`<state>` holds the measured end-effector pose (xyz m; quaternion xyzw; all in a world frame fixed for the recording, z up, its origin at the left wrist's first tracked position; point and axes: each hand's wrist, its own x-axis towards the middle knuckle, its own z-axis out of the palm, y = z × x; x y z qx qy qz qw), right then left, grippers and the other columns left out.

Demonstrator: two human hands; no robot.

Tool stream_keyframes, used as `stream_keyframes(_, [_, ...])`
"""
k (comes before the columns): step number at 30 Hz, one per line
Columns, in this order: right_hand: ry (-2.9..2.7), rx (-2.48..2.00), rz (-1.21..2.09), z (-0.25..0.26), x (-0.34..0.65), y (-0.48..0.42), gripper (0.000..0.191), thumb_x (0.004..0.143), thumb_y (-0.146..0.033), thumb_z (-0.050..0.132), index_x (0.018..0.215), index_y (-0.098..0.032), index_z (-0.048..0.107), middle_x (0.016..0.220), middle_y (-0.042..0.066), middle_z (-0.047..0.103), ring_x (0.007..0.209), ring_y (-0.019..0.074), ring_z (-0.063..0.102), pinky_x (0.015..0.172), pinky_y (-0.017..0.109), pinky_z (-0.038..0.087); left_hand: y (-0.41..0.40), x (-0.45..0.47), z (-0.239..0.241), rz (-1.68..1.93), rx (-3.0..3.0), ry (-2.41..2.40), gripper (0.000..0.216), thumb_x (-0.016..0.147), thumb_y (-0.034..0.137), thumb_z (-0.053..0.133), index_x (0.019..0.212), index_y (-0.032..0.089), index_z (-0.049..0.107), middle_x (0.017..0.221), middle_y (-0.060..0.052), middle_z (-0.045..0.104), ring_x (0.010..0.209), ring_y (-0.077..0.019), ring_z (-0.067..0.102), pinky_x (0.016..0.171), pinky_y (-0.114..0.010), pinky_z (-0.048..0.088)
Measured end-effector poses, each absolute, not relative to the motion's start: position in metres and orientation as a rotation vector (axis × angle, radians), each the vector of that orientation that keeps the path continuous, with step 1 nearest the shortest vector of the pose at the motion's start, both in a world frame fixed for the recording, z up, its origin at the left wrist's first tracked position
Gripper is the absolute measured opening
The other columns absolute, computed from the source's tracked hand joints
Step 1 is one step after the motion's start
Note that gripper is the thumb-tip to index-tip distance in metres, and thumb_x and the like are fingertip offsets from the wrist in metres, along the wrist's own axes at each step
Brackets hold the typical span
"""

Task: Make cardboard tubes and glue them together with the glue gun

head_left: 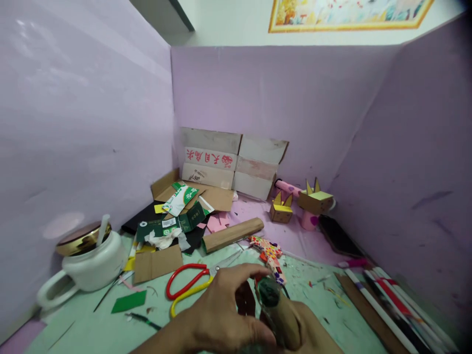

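My left hand reaches in from the bottom centre, fingers curled over the top of a brown cardboard tube with a dark green piece at its end. My right hand sits under and beside the tube at the bottom edge, mostly hidden, gripping it from below. Red-and-yellow scissors lie on the green mat just left of my left hand. A patterned paper strip lies just beyond the tube.
A white lidded mug stands at the left. Cardboard scraps, green cartons, a cardboard roll, white boxes, cardboard animal figures and a dark phone lie behind. Paper rods lie at the right. Purple walls enclose the area.
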<state>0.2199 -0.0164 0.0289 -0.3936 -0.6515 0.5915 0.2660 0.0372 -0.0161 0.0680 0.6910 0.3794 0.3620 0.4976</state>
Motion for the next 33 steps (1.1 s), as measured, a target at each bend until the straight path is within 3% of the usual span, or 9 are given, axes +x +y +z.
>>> stream_keyframes(4, [-1.789, -0.988, 1.616, 0.033, 0.215, -0.016, 0.024, 0.061, -0.026, 0.066, 0.082, -0.019, 0.057, 0.076, -0.002, 0.052, 0.070, 0.0164, 0.047, 0.062, 0.025, 0.041, -0.017, 0.038, 0.064, 0.934, 1.761, 0.971, 0.043, 0.056, 0.019, 0.079, 0.098, 0.022, 0.069, 0.077, 0.001, 0.063, 0.068, -0.0148, 0.052, 0.063, -0.024, 0.043])
stream_keyframes(7, [-1.677, -0.921, 1.642, 0.030, 0.215, -0.016, 0.038, 0.056, -0.031, 0.074, 0.088, -0.020, 0.058, 0.079, 0.000, 0.056, 0.081, 0.0218, 0.053, 0.072, 0.029, 0.044, -0.016, 0.037, 0.063, 0.941, 1.753, 0.929, 0.046, 0.061, 0.019, 0.076, 0.106, 0.023, 0.067, 0.081, 0.000, 0.065, 0.072, -0.0164, 0.056, 0.064, -0.024, 0.044])
stream_keyframes(11, [-1.395, -0.897, 1.821, 0.020, 0.223, -0.014, 0.046, 0.060, -0.048, 0.075, 0.090, -0.019, 0.057, 0.065, -0.002, 0.056, 0.057, 0.0149, 0.054, 0.052, 0.025, 0.043, -0.005, 0.025, 0.072, 0.962, 1.662, 0.979, 0.067, 0.066, 0.038, 0.070, 0.128, 0.020, 0.051, 0.106, -0.009, 0.062, 0.062, -0.0140, 0.057, 0.057, -0.026, 0.046])
stream_keyframes(14, [-1.097, -0.876, 1.935, 0.015, 0.229, -0.010, 0.046, 0.068, -0.057, 0.067, 0.088, -0.017, 0.057, 0.063, 0.000, 0.062, 0.048, 0.0140, 0.059, 0.046, 0.024, 0.043, 0.009, 0.012, 0.077, 0.961, 1.662, 1.282, 0.048, 0.074, 0.042, 0.057, 0.110, 0.012, 0.061, 0.090, -0.010, 0.066, 0.058, -0.0147, 0.056, 0.054, -0.026, 0.045])
stream_keyframes(20, [-0.614, -0.937, 1.972, 0.014, 0.233, -0.001, 0.044, 0.071, -0.051, 0.068, 0.079, -0.008, 0.068, 0.065, 0.006, 0.068, 0.055, 0.0159, 0.066, 0.054, 0.023, 0.050, 0.030, -0.001, 0.066, 0.782, 1.907, 1.767, 0.026, 0.078, 0.034, 0.051, 0.088, 0.017, 0.068, 0.077, -0.005, 0.070, 0.070, -0.0191, 0.062, 0.063, -0.028, 0.043])
stream_keyframes(26, [-0.503, -0.873, 1.835, 0.025, 0.234, 0.003, 0.029, 0.079, -0.034, 0.064, 0.087, -0.007, 0.070, 0.071, 0.007, 0.071, 0.056, 0.0167, 0.065, 0.055, 0.027, 0.055, 0.035, -0.004, 0.059, 0.606, 1.999, 2.045, 0.021, 0.078, 0.032, 0.052, 0.072, 0.019, 0.067, 0.065, -0.007, 0.068, 0.064, -0.0264, 0.062, 0.057, -0.033, 0.037])
stream_keyframes(29, [-0.430, -0.899, 1.739, 0.029, 0.238, 0.007, 0.026, 0.086, -0.027, 0.056, 0.082, -0.006, 0.070, 0.071, 0.009, 0.071, 0.057, 0.0167, 0.065, 0.057, 0.027, 0.056, 0.044, -0.010, 0.053, 0.600, 2.086, 2.143, 0.021, 0.080, 0.025, 0.050, 0.088, 0.016, 0.066, 0.088, -0.012, 0.069, 0.083, -0.0298, 0.062, 0.067, -0.036, 0.040])
stream_keyframes(31, [-0.402, -0.901, 1.695, 0.031, 0.240, 0.010, 0.022, 0.086, -0.023, 0.055, 0.081, -0.007, 0.070, 0.072, 0.009, 0.071, 0.059, 0.0168, 0.066, 0.058, 0.027, 0.056, 0.052, -0.014, 0.044, 0.604, 2.180, 2.141, 0.032, 0.080, 0.021, 0.051, 0.109, 0.014, 0.060, 0.112, -0.014, 0.063, 0.103, -0.0293, 0.055, 0.082, -0.037, 0.039])
stream_keyframes(33, [-0.389, -0.906, 1.685, 0.031, 0.240, 0.012, 0.018, 0.084, -0.022, 0.058, 0.080, -0.009, 0.070, 0.073, 0.008, 0.071, 0.059, 0.0165, 0.065, 0.058, 0.027, 0.056, 0.060, -0.018, 0.033, 0.578, 2.255, 2.110, 0.042, 0.079, 0.022, 0.054, 0.120, 0.014, 0.053, 0.122, -0.013, 0.058, 0.112, -0.0279, 0.049, 0.090, -0.036, 0.036])
